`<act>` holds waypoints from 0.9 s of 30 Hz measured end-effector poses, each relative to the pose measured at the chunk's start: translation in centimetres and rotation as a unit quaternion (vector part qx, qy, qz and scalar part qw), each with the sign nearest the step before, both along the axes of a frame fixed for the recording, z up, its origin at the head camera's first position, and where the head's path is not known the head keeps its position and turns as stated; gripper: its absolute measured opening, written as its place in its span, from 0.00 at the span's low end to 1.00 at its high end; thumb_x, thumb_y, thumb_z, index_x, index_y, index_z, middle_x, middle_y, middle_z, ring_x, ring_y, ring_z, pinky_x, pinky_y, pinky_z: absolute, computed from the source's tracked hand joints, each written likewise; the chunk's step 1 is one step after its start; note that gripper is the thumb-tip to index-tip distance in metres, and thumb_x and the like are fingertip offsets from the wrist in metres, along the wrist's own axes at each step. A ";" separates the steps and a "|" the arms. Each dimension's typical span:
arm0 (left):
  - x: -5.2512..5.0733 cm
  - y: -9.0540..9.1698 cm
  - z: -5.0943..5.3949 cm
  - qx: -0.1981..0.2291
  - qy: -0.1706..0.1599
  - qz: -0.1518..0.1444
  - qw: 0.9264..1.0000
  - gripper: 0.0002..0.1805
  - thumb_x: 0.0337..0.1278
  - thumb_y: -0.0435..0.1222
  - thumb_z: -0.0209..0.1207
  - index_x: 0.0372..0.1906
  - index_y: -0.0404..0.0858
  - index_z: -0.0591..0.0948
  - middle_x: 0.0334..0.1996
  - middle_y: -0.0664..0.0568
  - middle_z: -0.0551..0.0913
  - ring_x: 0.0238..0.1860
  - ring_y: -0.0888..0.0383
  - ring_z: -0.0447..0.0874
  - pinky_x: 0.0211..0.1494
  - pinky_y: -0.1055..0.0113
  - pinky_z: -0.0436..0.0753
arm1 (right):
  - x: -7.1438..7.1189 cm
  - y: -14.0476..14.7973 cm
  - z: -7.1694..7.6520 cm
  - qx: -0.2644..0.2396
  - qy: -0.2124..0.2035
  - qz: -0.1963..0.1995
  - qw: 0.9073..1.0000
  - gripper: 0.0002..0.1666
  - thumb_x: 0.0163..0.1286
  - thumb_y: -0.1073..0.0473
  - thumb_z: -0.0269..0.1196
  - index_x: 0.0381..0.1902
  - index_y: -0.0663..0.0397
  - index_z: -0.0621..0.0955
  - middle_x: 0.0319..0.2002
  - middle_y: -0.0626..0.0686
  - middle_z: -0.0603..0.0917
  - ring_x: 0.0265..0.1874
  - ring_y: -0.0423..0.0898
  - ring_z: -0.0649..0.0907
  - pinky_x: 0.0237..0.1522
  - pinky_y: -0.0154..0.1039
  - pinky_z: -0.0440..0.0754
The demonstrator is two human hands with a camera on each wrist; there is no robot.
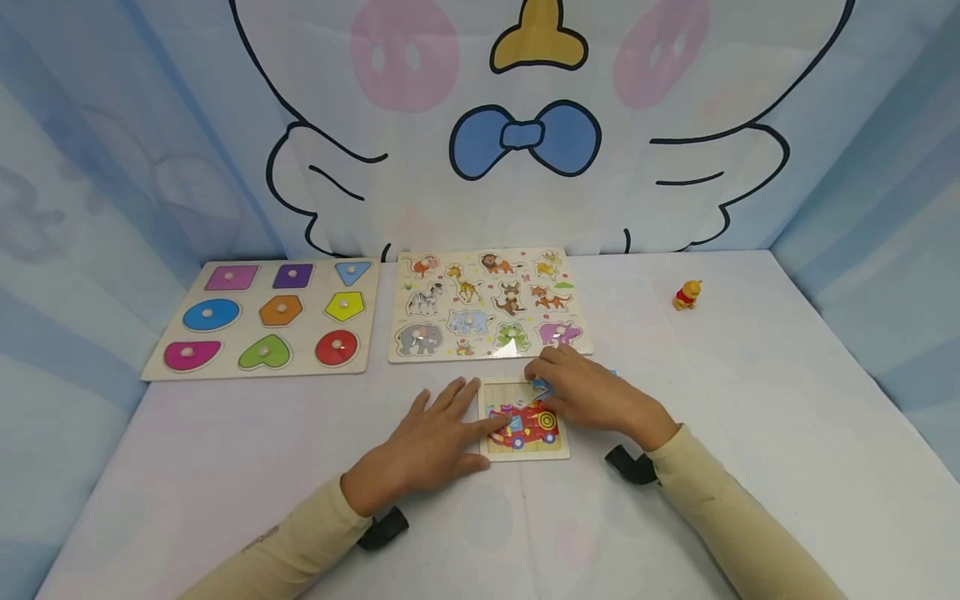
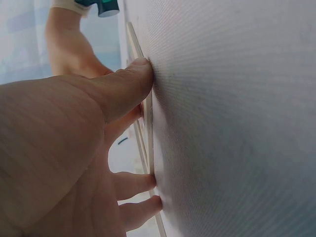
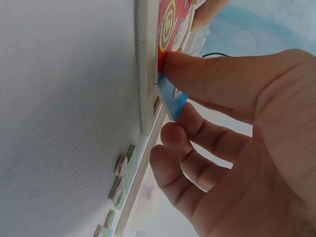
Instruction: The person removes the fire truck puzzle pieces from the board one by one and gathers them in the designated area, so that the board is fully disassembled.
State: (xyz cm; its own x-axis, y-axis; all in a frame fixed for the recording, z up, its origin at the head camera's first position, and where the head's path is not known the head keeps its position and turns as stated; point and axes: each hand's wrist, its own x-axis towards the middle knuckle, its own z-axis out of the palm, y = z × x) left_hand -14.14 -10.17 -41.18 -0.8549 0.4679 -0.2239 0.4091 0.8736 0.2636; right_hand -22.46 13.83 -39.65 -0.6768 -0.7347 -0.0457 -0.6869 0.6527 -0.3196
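A small wooden jigsaw tray with a red truck picture lies flat on the table, its top part showing bare wood. My left hand is spread at the tray's left side, index finger on the picture and thumb near the lower left corner. With thumb and fingers, my right hand pinches a blue jigsaw piece at the tray's upper right. The piece is tilted, one edge down at the tray; the right hand partly hides it in the head view.
Loose jigsaw pieces lie beyond the right hand, mostly hidden from the head view. Farther back are a shape peg board on the left and an animal peg board in the middle. A small bear figure stands at the back right.
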 end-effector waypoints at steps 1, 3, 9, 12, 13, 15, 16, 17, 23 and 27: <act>0.0 0.0 0.0 0.000 0.000 0.000 1.000 0.33 0.64 0.54 0.65 0.74 0.62 0.73 0.80 0.42 0.55 0.80 0.41 0.48 0.74 0.32 0.55 | 0.0 0.0 0.1 -0.001 -0.002 -0.002 1.000 0.18 0.67 0.64 0.70 0.54 0.55 0.82 0.49 0.52 0.81 0.48 0.48 0.77 0.54 0.48 0.80; 0.0 0.0 0.0 0.001 0.000 0.001 1.000 0.33 0.64 0.54 0.65 0.73 0.61 0.73 0.80 0.42 0.55 0.80 0.41 0.48 0.74 0.32 0.55 | -0.1 0.1 0.2 -0.004 -0.008 -0.004 1.000 0.16 0.68 0.65 0.70 0.53 0.54 0.83 0.48 0.52 0.81 0.47 0.48 0.78 0.54 0.48 0.81; 0.0 0.0 0.0 0.005 0.000 0.001 1.000 0.33 0.64 0.54 0.65 0.73 0.61 0.73 0.80 0.42 0.56 0.80 0.40 0.48 0.74 0.32 0.55 | -0.4 0.3 0.4 -0.018 -0.042 -0.007 0.999 0.14 0.69 0.66 0.67 0.52 0.53 0.83 0.45 0.48 0.83 0.45 0.46 0.79 0.54 0.49 0.81; 0.0 0.0 0.1 0.004 -0.002 0.000 1.000 0.33 0.64 0.54 0.65 0.73 0.62 0.73 0.80 0.42 0.55 0.80 0.40 0.48 0.74 0.32 0.55 | -0.5 0.3 0.5 -0.023 -0.054 -0.008 0.998 0.14 0.69 0.66 0.67 0.52 0.54 0.83 0.45 0.48 0.84 0.44 0.46 0.80 0.55 0.49 0.81; 0.0 0.0 0.1 0.004 -0.003 0.001 1.000 0.33 0.64 0.54 0.65 0.73 0.62 0.73 0.80 0.42 0.55 0.80 0.40 0.48 0.74 0.32 0.55 | -0.5 0.3 0.6 -0.025 -0.058 -0.007 0.998 0.14 0.69 0.66 0.67 0.52 0.54 0.83 0.45 0.48 0.85 0.44 0.46 0.80 0.55 0.49 0.81; 0.0 0.0 0.1 0.004 -0.004 0.001 1.000 0.33 0.64 0.54 0.65 0.73 0.62 0.73 0.80 0.42 0.55 0.80 0.40 0.48 0.74 0.32 0.55 | -0.5 0.3 0.7 -0.031 -0.066 -0.008 0.997 0.14 0.69 0.66 0.68 0.52 0.55 0.83 0.44 0.48 0.85 0.43 0.46 0.80 0.53 0.47 0.81; 0.0 0.0 0.1 0.004 -0.005 0.001 1.000 0.33 0.64 0.54 0.65 0.74 0.62 0.73 0.80 0.42 0.55 0.80 0.40 0.48 0.74 0.32 0.55 | -0.5 0.3 0.8 -0.034 -0.070 -0.009 0.997 0.14 0.69 0.66 0.68 0.52 0.55 0.83 0.43 0.47 0.84 0.42 0.46 0.80 0.52 0.47 0.81; 0.0 0.0 0.1 0.005 -0.005 0.001 1.000 0.33 0.64 0.54 0.65 0.74 0.62 0.73 0.80 0.42 0.55 0.80 0.40 0.48 0.74 0.32 0.55 | -0.5 0.3 0.8 -0.038 -0.073 -0.009 0.997 0.14 0.69 0.66 0.68 0.51 0.54 0.84 0.42 0.46 0.84 0.41 0.45 0.79 0.51 0.46 0.81; 0.0 -0.1 0.1 0.007 -0.006 0.000 1.000 0.33 0.65 0.53 0.65 0.74 0.61 0.73 0.80 0.42 0.55 0.80 0.40 0.47 0.74 0.32 0.55 | -0.6 0.4 1.1 -0.064 -0.080 0.001 0.995 0.11 0.68 0.67 0.68 0.48 0.53 0.83 0.34 0.43 0.81 0.36 0.43 0.78 0.43 0.41 0.80; 0.0 -0.1 0.0 0.009 -0.008 0.000 1.000 0.33 0.64 0.53 0.65 0.74 0.61 0.73 0.80 0.42 0.55 0.80 0.40 0.47 0.74 0.32 0.55 | -0.6 0.7 1.5 -0.065 -0.080 0.000 0.995 0.11 0.69 0.67 0.67 0.48 0.52 0.82 0.33 0.43 0.81 0.34 0.42 0.78 0.40 0.40 0.79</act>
State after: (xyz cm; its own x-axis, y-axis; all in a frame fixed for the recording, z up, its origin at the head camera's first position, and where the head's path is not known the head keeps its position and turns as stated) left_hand -14.12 -10.25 -41.14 -0.8513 0.4721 -0.2288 0.4051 0.8687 0.2851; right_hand -23.08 14.49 -38.18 -0.6685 -0.7416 -0.0568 -0.6210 0.5986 -0.5060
